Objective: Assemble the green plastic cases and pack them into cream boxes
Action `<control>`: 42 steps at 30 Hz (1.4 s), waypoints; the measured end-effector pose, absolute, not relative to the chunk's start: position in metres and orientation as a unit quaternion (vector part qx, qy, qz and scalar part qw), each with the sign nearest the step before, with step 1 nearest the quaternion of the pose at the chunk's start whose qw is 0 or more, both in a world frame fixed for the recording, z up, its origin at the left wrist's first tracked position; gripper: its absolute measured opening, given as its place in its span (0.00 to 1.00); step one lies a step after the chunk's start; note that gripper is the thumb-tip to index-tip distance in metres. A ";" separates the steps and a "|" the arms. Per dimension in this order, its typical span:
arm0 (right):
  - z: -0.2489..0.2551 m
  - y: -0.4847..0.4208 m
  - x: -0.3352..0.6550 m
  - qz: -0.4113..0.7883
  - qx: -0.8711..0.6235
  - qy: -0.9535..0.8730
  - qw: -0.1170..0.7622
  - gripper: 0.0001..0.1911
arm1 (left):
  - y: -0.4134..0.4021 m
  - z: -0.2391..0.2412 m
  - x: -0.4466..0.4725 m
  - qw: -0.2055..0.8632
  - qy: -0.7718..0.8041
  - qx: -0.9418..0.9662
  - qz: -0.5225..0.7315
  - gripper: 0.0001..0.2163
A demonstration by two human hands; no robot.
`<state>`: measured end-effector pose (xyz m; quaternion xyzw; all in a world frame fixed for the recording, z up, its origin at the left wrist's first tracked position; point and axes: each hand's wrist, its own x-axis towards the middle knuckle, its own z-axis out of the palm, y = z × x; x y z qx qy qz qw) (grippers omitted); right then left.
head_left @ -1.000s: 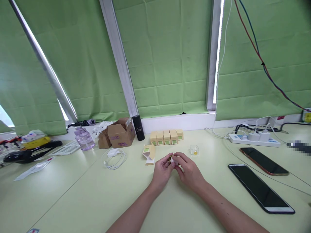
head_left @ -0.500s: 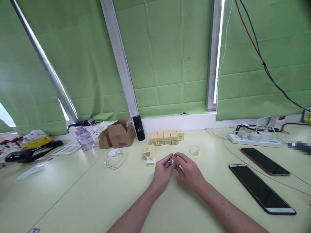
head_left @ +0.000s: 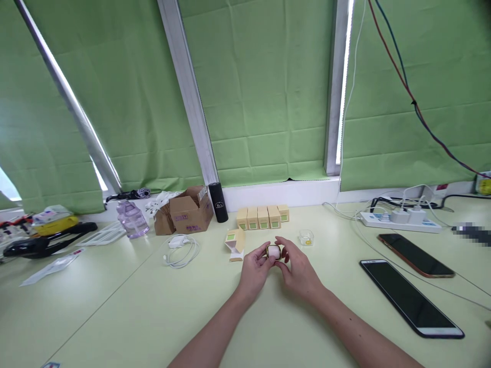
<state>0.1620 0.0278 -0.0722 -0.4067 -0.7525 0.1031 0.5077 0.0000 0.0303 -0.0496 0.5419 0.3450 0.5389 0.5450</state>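
Observation:
Both hands meet over the pale green table (head_left: pixel 134 306), pinching one small white rounded object with a dark gold rim (head_left: pixel 273 251). My left hand (head_left: pixel 253 271) holds its left side, fingers curled. My right hand (head_left: pixel 298 268) grips its right side with thumb and fingers. Just left of my hands lies an opened small tan box (head_left: pixel 235 243) with a green label. Behind it stands a row of several closed tan boxes (head_left: pixel 263 216). A small clear cup with something yellow inside (head_left: pixel 306 237) sits right of my hands.
A coiled white cable with charger (head_left: pixel 181 249), a cardboard box (head_left: pixel 190 214), a black cylinder (head_left: pixel 218 201) and a purple bottle (head_left: pixel 132 219) stand at the left back. Two dark phones (head_left: pixel 410 297) (head_left: pixel 416 254) and a white power strip (head_left: pixel 399 221) lie on the right.
My fingers have shifted round the small object, so its white face now shows between my hands. The hands stayed in the same spot.

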 end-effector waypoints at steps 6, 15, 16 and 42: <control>-0.073 0.031 0.162 0.165 -0.429 -0.731 0.505 0.23 | 0.030 -0.048 -0.001 0.554 0.340 0.537 0.537 0.34; -0.056 0.029 0.162 0.288 -0.433 -0.636 0.571 0.20 | 0.032 -0.045 -0.011 0.491 0.372 0.568 0.545 0.28; -0.056 0.030 0.162 0.302 -0.429 -0.627 0.576 0.20 | 0.033 -0.045 -0.011 0.478 0.381 0.570 0.548 0.27; -0.064 0.037 0.158 0.477 -0.396 -0.515 0.593 0.27 | 0.024 -0.046 -0.013 -0.028 0.394 0.814 0.426 0.23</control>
